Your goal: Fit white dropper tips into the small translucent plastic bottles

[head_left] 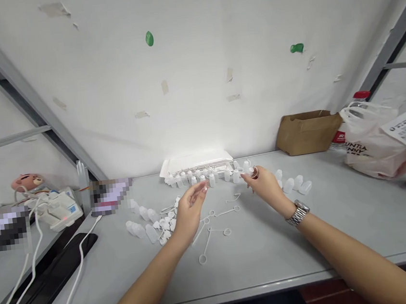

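Note:
My left hand (190,211) is half curled, its thumb and fingertips close together beside a row of small white bottles (212,180); whatever they pinch is too small to make out. My right hand (264,184) is closed at the right end of the row, with a thin white ringed plastic piece (256,171) at its fingers. Between the hands lie several thin white sticks with ring ends (227,232). Left of my left hand is a pile of small white plastic parts (166,223), with translucent caps (152,233) around it.
A white tray (196,161) stands behind the bottles. More translucent caps (289,185) lie right of my right hand. Further right are a cardboard box (308,133) and a plastic bag (373,148). Cables (77,266), a black phone-like slab (56,278) and a power strip (62,210) occupy the left.

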The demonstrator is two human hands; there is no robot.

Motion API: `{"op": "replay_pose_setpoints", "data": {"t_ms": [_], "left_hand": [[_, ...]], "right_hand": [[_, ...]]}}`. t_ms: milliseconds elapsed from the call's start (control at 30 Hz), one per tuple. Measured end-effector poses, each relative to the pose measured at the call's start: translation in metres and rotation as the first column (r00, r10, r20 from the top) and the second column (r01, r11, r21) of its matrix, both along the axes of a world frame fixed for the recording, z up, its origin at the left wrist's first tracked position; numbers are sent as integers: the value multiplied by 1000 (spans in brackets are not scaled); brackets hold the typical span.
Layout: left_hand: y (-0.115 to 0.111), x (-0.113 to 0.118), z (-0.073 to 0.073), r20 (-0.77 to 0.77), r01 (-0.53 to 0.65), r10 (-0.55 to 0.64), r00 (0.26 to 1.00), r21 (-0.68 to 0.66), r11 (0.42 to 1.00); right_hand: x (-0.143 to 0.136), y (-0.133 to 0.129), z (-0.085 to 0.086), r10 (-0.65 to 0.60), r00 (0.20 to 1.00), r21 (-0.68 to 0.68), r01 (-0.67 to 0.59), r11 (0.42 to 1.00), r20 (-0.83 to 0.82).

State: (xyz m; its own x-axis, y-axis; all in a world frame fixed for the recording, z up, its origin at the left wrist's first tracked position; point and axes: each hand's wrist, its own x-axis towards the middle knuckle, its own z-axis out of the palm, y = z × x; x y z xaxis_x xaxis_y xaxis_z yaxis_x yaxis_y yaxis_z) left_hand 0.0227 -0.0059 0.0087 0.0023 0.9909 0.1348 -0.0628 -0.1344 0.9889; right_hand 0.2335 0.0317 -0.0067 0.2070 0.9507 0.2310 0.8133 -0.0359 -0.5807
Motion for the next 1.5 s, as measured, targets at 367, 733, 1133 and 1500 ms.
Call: {"op": "replay_pose_setpoints", "data": {"t_ms": [367,733,1133,1500], "left_hand": [[3,-2,-7,-165,25,-20,986,29,999],[-1,0,-2,-210,36,-29,977,31,999],[4,-5,-8,-592,22,17,806,58,998],[11,-14,-7,-874,20,-7,486,3,1000]], "right_hand": [[1,22,-16,-66,981,-122,90,988,183],[1,23,-15,-63,965,-124,97,988,254],[29,-6,33,-117,943,-110,158,981,312],[55,-19,45,44,900,-395,146,907,434]]}}
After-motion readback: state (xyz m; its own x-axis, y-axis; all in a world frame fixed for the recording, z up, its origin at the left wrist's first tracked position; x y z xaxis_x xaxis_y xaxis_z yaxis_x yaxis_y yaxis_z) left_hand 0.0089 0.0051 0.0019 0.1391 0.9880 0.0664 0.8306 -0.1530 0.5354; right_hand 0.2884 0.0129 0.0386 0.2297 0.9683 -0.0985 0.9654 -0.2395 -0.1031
